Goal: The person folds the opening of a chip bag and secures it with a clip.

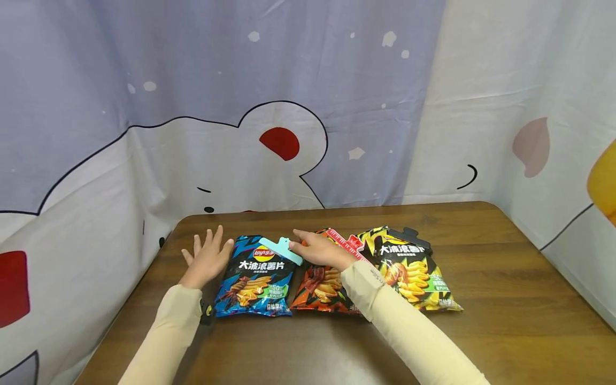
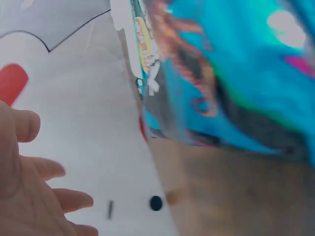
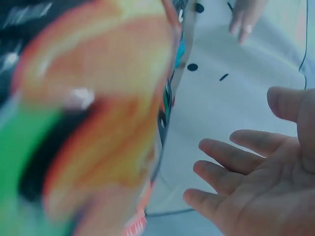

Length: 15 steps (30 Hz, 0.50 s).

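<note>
In the head view, a blue bag of Lay's chips (image 1: 255,278) lies on the table with a turquoise clip (image 1: 282,250) across its top right corner. Just left of it is my left hand (image 1: 208,256), fingers spread and holding nothing; the left wrist view shows the fingers (image 2: 74,199) apart. My right hand (image 1: 321,250) is over the upper part of an orange chip bag (image 1: 322,286), fingertips close to the turquoise clip. Nothing is in its extended fingers (image 3: 231,160) in the right wrist view. A red clip (image 1: 351,244) sits at the orange bag's top, partly behind the hand.
Right of the orange bag lies a yellow chip bag (image 1: 409,275) with a black clip (image 1: 410,238) at its top. The bags stand in a row on a brown wooden table (image 1: 500,299). A printed curtain (image 1: 366,107) hangs behind the table.
</note>
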Available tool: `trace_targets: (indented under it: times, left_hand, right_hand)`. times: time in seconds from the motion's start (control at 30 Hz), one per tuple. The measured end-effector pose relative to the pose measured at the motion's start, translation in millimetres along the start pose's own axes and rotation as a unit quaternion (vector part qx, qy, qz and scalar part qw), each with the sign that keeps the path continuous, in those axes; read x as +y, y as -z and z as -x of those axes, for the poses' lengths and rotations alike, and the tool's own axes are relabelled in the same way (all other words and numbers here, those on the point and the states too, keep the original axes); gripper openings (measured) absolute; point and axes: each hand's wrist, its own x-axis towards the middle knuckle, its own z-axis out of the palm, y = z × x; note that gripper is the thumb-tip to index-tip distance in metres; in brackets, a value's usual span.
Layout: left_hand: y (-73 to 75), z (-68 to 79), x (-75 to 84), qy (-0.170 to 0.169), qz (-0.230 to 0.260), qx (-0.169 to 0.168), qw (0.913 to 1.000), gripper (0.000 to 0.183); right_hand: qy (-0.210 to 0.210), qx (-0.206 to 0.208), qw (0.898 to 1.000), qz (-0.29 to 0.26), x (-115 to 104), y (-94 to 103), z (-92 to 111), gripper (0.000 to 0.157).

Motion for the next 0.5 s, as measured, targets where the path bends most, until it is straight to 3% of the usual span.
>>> trace_targets:
  times: [0.2, 0.37, 0.5]
  left_hand:
    - [1.1, 0.8, 21.7, -0.030, -0.078, 0.071, 0.9940, 0.074]
    - [-6.3, 3.7, 43.3, -0.064, -0.141, 0.129, 0.9795, 0.072]
    - [-13.2, 7.4, 61.0, -0.089, -0.171, 0.158, 0.9685, 0.074]
  right_hand:
    - [0.003, 0.046, 0.992, 0.115, 6.1, 12.0, 12.8, 0.070]
    - [0.011, 0.095, 0.971, 0.218, 18.0, 19.9, 28.8, 0.078]
    - [0.023, 0.129, 0.954, 0.268, 28.4, 26.2, 40.2, 0.080]
